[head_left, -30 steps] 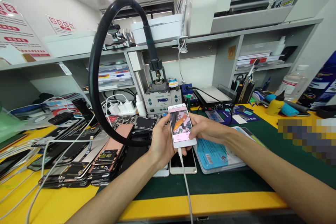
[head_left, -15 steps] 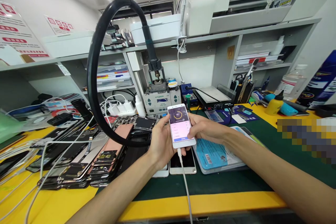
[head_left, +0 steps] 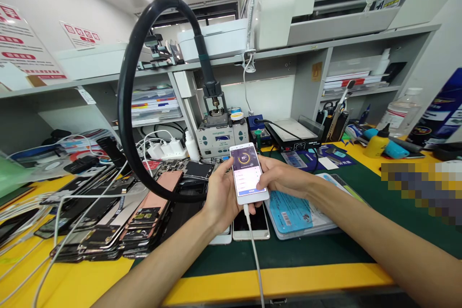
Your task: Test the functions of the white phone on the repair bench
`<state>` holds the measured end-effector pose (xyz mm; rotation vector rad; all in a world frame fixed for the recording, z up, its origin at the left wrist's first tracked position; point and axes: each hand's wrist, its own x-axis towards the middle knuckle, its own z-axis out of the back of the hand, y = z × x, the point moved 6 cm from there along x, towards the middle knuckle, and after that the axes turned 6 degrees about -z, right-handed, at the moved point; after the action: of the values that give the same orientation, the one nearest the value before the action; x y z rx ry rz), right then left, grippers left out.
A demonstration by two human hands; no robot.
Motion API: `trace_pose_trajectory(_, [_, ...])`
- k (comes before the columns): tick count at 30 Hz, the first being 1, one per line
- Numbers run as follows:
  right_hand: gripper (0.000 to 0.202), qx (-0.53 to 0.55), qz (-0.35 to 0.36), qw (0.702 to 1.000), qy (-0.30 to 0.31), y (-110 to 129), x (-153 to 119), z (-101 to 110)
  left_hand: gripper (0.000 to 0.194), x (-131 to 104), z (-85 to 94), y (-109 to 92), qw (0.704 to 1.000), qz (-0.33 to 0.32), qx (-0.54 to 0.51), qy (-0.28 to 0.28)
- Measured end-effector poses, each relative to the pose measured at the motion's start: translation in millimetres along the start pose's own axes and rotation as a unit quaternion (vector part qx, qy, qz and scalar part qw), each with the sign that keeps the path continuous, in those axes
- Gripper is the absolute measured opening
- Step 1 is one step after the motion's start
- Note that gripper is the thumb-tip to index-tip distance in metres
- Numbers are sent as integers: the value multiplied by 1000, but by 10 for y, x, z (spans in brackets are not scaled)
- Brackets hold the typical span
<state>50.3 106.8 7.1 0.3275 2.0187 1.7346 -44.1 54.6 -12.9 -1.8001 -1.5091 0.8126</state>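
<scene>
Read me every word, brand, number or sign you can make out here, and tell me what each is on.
"80", shown on the white rectangular phone.
"LEAD FREE", seemingly, on the grey box-shaped station; small, so not certain.
Everything else is too small or blurred to read, including the red-and-white wall signs, clear plastic bottle's label and blue plastic packet.

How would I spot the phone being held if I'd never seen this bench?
Start with the dark green mat at the front. Above it, the person's left hand and right hand hold a white phone. Unlike the dark-screened phone lying on the mat, this one's screen is lit, showing a ring-shaped gauge, and a white cable runs from its bottom edge.
</scene>
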Motion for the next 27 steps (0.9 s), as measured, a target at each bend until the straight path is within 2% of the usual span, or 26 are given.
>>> trace_pose_trajectory(7, [60, 40, -10, 999, -15, -12, 21, 13, 61, 2, -11, -7, 1000, -3, -1, -3])
trace_pose_trajectory(18, [34, 82, 0, 997, -7, -8, 47, -26, 57, 7, -23, -7, 1000, -6, -11, 14])
trace_pose_trajectory(27, [37, 87, -7, 996, 7, -18, 59, -39, 57, 8, -32, -5, 1000, -8, -15, 15])
